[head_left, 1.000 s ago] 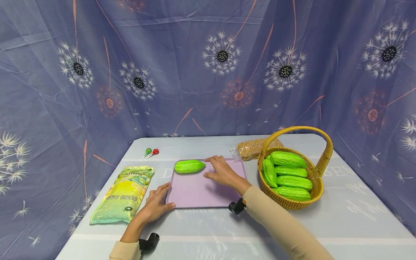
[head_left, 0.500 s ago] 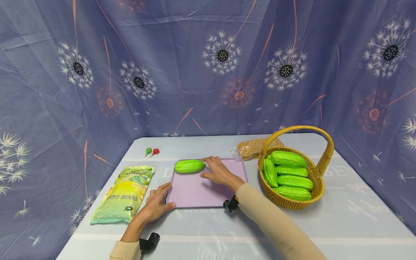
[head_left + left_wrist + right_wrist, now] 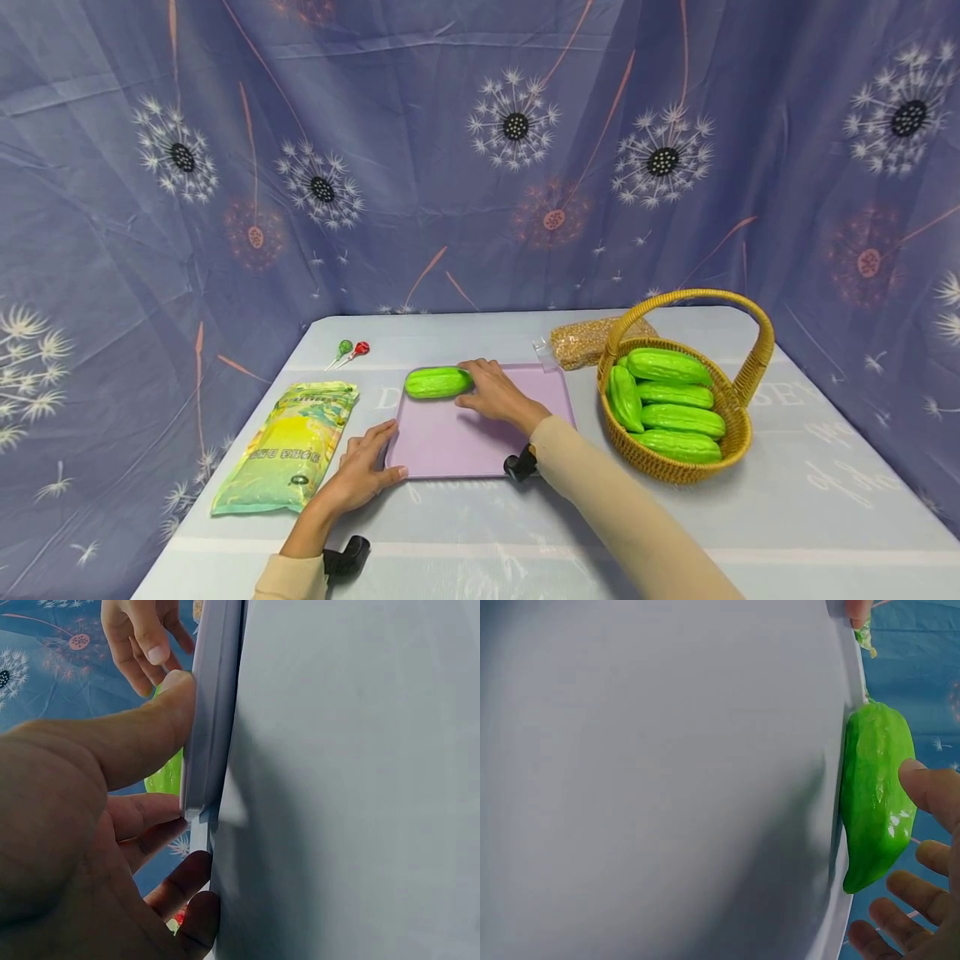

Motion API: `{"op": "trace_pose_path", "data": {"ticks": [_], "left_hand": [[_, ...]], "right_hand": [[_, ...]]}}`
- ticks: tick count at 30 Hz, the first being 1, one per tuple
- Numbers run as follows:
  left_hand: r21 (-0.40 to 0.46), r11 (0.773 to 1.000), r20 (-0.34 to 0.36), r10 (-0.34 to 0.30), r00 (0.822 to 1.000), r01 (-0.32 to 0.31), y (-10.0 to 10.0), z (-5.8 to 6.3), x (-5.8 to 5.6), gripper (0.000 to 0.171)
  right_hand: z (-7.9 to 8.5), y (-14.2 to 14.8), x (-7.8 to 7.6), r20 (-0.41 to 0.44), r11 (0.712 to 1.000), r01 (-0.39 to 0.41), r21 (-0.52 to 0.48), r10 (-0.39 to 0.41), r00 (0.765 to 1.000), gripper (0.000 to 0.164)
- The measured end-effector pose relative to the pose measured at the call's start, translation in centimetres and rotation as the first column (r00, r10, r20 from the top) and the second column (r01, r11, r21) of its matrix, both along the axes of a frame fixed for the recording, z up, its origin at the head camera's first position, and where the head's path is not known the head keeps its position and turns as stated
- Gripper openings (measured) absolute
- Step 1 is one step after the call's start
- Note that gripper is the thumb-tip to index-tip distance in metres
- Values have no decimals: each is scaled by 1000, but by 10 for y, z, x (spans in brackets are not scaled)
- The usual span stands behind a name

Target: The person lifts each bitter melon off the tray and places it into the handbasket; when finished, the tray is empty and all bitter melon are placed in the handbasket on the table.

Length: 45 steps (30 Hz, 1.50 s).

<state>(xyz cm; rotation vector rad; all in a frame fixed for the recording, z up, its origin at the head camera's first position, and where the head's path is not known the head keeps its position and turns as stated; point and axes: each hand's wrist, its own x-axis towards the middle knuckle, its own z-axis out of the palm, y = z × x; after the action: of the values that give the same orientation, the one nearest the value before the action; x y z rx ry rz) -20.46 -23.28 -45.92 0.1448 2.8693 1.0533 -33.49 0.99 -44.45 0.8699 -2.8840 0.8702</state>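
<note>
A bright green bitter melon point(image 3: 437, 382) lies along the far left edge of the pink tray point(image 3: 480, 442). My right hand point(image 3: 493, 393) hovers over the tray by the melon's right end, thumb and fingers spread. In the right wrist view the thumb of the right hand point(image 3: 930, 870) overlaps the melon point(image 3: 877, 795); whether it touches cannot be told. At the tray's near left corner rests my left hand point(image 3: 362, 468). The left wrist view has its thumb point(image 3: 150, 731) and forefinger against the rim of the tray point(image 3: 210, 712), other fingers on the table.
At right stands a wicker basket point(image 3: 738, 437) with several more bitter melons, its handle arching high. Behind it lies a bag of grain point(image 3: 581, 343). A yellow-green packet point(image 3: 288, 450) is left of the tray, with two lollipops point(image 3: 352, 352) farther back.
My right hand has moved left over the tray, closer to the bitter melon's right end. The left hand has stayed at the tray's corner, and the melon lies where it was.
</note>
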Motion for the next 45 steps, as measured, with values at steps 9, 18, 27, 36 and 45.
{"op": "trace_pose_path", "data": {"ticks": [9, 18, 27, 36, 45], "left_hand": [[7, 1000, 4, 4, 1000, -4, 1, 0, 0, 77], [0, 1000, 2, -2, 1000, 2, 0, 1, 0, 78], [9, 1000, 1, -2, 1000, 2, -1, 1, 0, 77], [8, 1000, -15, -5, 1000, 5, 0, 1, 0, 77], [0, 1000, -12, -3, 1000, 3, 0, 1, 0, 77]], "right_hand": [[-4, -5, -6, 50, 999, -11, 53, 8, 999, 69], [-5, -14, -10, 75, 997, -27, 70, 22, 997, 70], [1, -21, -8, 10, 997, -15, 80, 14, 1000, 65], [3, -26, -7, -11, 995, 33, 91, -32, 999, 59], [-1, -27, -9, -20, 993, 46, 107, -44, 999, 51]]}}
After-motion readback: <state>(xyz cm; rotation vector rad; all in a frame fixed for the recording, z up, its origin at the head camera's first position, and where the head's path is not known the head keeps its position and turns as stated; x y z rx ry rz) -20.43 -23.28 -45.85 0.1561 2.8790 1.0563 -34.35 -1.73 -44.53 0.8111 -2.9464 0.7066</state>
